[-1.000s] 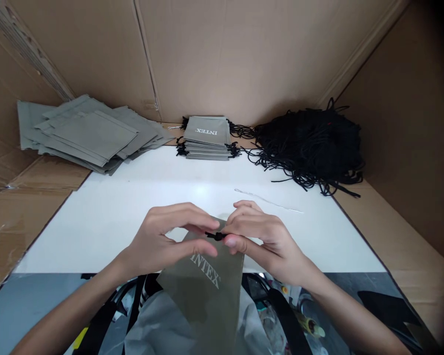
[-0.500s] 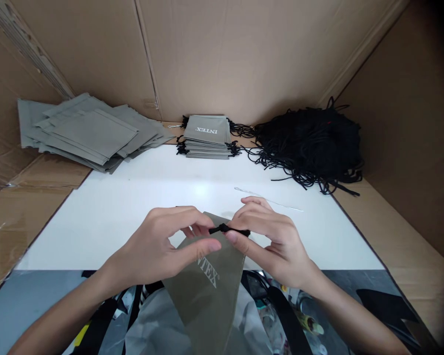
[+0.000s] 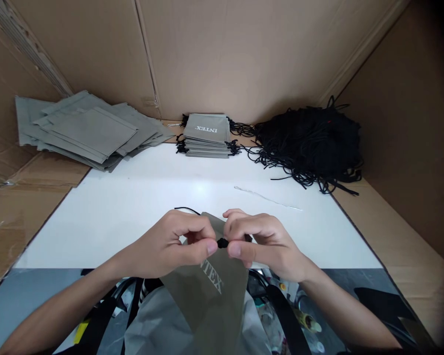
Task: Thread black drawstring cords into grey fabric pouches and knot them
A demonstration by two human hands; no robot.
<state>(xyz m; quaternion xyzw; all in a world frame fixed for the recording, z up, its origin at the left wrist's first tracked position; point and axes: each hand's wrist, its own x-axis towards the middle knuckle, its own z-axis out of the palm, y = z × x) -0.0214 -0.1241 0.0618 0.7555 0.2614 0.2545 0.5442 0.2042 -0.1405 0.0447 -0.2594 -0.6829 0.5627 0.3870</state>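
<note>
L hand (image 3: 181, 242) just pinched in; R hand (image 3: 268, 241) pinching too, so we've prob. got black knot (image 3: 222, 243) ctrl'd both sides, over bag (image 3: 218, 301).

Lit softly, apparently from overhead, with a pale glare spot on the white tabletop (image 3: 148, 187). Shadowed on the back cardboard wall (image 3: 244, 59) just above the black cord pile (image 3: 307, 148). Dim along the right cardboard wall (image 3: 403, 128), fading to blurred black at the edge. Crisp enough for lettering on the grey pouch (image 3: 218, 315), but blotted dark at the black knot (image 3: 222, 243).
</note>
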